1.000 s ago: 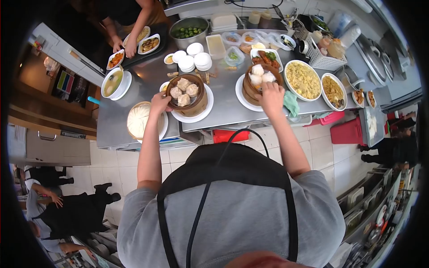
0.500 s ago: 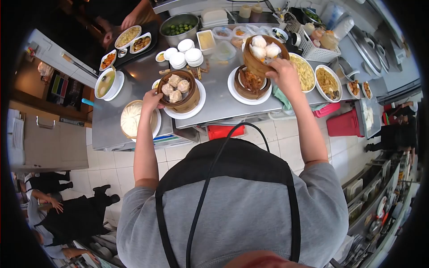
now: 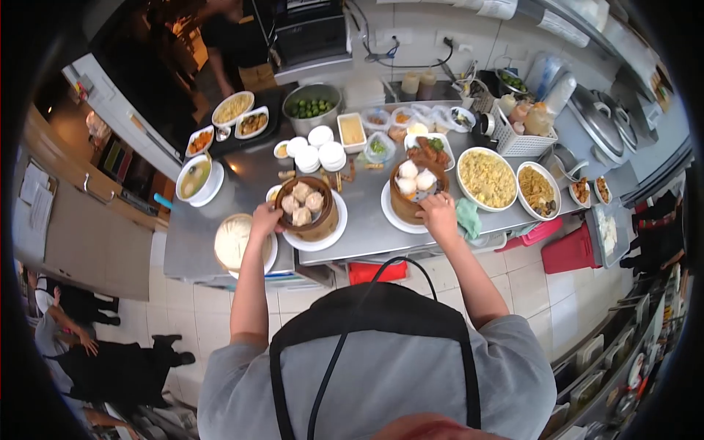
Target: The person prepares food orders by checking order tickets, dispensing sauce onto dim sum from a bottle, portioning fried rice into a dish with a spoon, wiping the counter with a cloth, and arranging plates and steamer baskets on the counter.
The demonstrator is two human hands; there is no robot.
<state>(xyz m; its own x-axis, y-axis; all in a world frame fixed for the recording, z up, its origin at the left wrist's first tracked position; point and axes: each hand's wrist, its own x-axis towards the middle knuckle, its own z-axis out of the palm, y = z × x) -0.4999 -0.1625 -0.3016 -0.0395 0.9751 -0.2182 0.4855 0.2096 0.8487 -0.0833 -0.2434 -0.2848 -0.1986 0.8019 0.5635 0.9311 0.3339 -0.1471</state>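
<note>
Gripping two bamboo steamers [image 3: 317,229] [image 3: 405,209]; posted sheets [image 3: 34,182] illegible.

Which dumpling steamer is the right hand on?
The bamboo steamer of white dumplings: the right hand is on its rim. The other steamer, holding four siu mai, has the left hand at its rim.

No words, brands or numbers can be read. The white sheets [image 3: 35,183] on the pale door [image 3: 84,242] at the left are too small and blurred to make out, and so are the slips [image 3: 565,28] along the shelf edge [image 3: 601,53] at the upper right.
</note>
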